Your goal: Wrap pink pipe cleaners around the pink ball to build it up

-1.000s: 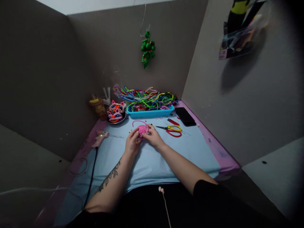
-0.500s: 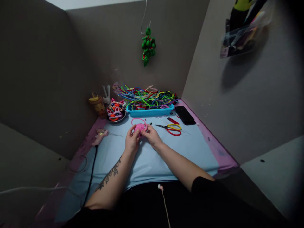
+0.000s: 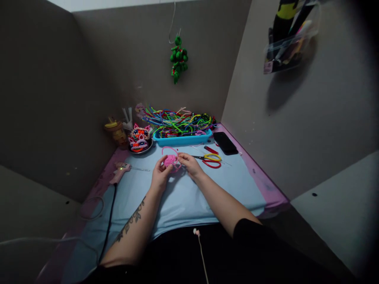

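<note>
Item: one compact, rounded bundle of bright pink, fuzzy-looking cord (image 3: pixel 169 160), held up over the light blue cloth (image 3: pixel 201 201) in the middle of the tabletop, short of the bright blue plastic tray (image 3: pixel 184 140). Attached, as far as can be told: a thin pink strand (image 3: pixel 169 147) arching beyond the bundle, with further loops at its right side. Left hand (image 3: pixel 161 171): thumb and fingers closed round the bundle's near-left side. Right hand (image 3: pixel 189 163): fingertips drawn together in a narrow pinch at the right edge, apparently on the strand; the exact contact is too small to read. Handling, by judgement: very light, soft on the surface, springy and bendable, little prone to slip, not brittle, though the loops could be squashed or pulled loose. Best hold: the dense body, between thumb and fingers, with the strand taken separately near its end. Adjacent, right: scissors with yellow and red handles (image 3: pixel 205 158), blades towards the right hand. Changes against half a second ago: the right hand has drawn off from the bundle's body, loops show more openly between the hands, and the whole view has shifted slightly, setting things further left.
</note>
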Tool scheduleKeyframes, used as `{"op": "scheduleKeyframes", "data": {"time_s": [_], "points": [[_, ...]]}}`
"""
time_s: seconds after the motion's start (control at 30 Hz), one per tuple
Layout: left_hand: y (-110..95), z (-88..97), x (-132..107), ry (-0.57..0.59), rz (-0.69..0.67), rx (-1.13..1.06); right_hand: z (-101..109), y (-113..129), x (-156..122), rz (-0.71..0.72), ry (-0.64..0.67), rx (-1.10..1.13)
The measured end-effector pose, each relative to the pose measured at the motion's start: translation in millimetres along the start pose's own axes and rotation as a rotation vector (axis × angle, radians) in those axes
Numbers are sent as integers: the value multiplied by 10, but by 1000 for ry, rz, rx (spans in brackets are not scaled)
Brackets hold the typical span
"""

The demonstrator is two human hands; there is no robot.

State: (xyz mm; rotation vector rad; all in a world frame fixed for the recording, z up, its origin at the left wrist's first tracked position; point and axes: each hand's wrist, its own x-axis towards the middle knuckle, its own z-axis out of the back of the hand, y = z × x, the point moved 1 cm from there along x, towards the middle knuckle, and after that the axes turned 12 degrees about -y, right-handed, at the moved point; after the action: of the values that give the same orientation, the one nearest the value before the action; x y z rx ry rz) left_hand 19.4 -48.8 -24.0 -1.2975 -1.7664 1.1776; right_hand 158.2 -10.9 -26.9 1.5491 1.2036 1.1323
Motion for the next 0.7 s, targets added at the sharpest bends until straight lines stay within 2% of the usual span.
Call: {"op": "scheduleKeyframes", "data": {"time_s": [0.17, 0.3, 0.4, 0.5, 0.6, 0.7], "points": [[-13, 43, 30, -14, -92, 79, 25, 51, -43, 18, 73, -4], [-36, 59, 45, -41, -177, 125, 21, 32, -87, 28, 112, -101], [-59, 37, 9, -29, -243, 171, -11, -3, -112, 28, 117, -164], [-77, 9, -50, -5, -302, 225, -41, -42, -125, 23, 111, -121], [-81, 15, -87, -19, -360, 260, -31, -81, -103, 47, 10, -96], [-75, 54, -87, -116, -419, 279, 16, -102, -56, 113, -159, -130]]}}
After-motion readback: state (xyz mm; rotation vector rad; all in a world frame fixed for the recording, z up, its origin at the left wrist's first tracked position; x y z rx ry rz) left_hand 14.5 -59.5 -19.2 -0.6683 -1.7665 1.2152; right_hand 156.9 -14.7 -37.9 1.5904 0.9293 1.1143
